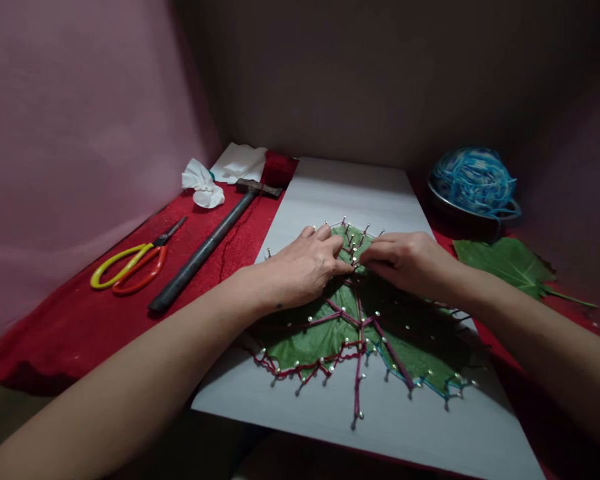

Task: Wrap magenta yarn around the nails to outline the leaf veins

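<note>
A green leaf (305, 338) lies on a white board (350, 193), ringed by small nails. Purple thread runs between nails along its veins and stem; red thread follows the lower left edge, blue thread the lower right. My left hand (307, 263) rests over the leaf's upper left, index fingertip at a nail near the middle, the other fingers partly spread. Just right of that nail, my right hand (405, 260) is closed in a pinch. What its fingertips grip is too small to make out.
On the red cloth (105, 333) at left are yellow-and-orange scissors (140, 263), a hammer (210, 247), crumpled tissue (203, 185) and red yarn (279, 168). At right, blue yarn (473, 180) fills a metal bowl (450, 203) beside another leaf (510, 265).
</note>
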### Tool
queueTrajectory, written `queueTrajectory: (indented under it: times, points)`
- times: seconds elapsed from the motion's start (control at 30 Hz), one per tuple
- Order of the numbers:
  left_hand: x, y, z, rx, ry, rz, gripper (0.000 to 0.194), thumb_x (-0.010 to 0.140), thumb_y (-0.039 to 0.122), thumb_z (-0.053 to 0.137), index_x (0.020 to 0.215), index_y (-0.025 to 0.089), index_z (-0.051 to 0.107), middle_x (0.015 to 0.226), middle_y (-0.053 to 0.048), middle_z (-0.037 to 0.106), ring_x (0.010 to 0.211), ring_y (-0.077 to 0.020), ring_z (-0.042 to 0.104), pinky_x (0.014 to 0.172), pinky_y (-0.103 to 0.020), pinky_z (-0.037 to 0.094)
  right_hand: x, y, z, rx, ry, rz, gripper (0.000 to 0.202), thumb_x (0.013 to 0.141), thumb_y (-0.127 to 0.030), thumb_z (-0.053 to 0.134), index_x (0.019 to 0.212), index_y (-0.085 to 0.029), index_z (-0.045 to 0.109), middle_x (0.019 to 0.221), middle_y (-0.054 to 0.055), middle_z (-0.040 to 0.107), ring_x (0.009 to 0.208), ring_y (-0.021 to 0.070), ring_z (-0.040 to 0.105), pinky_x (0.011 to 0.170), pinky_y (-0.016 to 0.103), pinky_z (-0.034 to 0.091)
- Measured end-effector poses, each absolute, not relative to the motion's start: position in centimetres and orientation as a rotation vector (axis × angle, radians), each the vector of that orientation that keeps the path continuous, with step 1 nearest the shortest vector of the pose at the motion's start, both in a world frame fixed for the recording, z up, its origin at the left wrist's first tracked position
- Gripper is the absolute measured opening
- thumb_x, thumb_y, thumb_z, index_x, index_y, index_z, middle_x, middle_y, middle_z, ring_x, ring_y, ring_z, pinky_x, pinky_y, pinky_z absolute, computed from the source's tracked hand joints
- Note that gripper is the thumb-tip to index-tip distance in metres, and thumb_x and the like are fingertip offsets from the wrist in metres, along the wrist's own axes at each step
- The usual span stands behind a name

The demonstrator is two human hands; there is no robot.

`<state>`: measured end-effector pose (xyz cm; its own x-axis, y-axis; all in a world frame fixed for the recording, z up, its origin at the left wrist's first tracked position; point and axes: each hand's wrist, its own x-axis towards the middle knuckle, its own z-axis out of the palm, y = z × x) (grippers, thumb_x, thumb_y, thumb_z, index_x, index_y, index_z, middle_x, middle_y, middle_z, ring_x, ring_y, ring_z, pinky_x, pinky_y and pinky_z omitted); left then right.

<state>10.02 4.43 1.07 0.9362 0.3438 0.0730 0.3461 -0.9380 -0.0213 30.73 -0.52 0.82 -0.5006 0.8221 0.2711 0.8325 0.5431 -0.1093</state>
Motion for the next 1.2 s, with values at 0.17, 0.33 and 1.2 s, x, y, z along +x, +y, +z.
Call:
queueTrajectory:
  times: [0.17, 0.33, 1.2]
  points:
    - [10.0, 4.5, 0.9, -3.063, -0.539, -0.123, 0.034, 0.085, 0.01, 0.04, 0.103, 0.026, 0.065, 0.091, -0.008, 0.05, 0.09, -0.0233, 0.04, 0.076, -0.036, 0.032, 30.5, 0.6, 1.1, -1.38, -2.407, 0.082, 0.017, 0.081, -0.019, 0.052, 0.075, -0.018, 0.068, 0.073, 0.002, 0.067, 0.064, 0.0112, 0.056, 0.06, 0.023, 0.038]
    - [10.0, 4.7, 0.7, -3.073, -0.561, -0.127, 0.036, 0.082, 0.007, 0.041, 0.101, 0.026, 0.066, 0.092, -0.007, 0.051, 0.091, -0.0227, 0.039, 0.077, -0.036, 0.032, 29.7, 1.8, 1.2, -1.388, -2.439, 0.139, 0.017, 0.076, -0.017, 0.052, 0.074, -0.018, 0.069, 0.067, 0.0, 0.066, 0.059, 0.0098, 0.055, 0.057, 0.021, 0.037]
    - [10.2, 4.5, 0.4, -3.134, -0.555, -0.101, 0.039, 0.077, 0.004, 0.042, 0.104, 0.022, 0.064, 0.093, -0.007, 0.051, 0.093, -0.0241, 0.041, 0.083, -0.041, 0.035, 29.8, 1.6, 0.6, -1.611, -2.223, 0.242, 0.016, 0.072, -0.016, 0.056, 0.074, -0.018, 0.072, 0.061, 0.0, 0.066, 0.053, 0.0096, 0.052, 0.054, 0.023, 0.036]
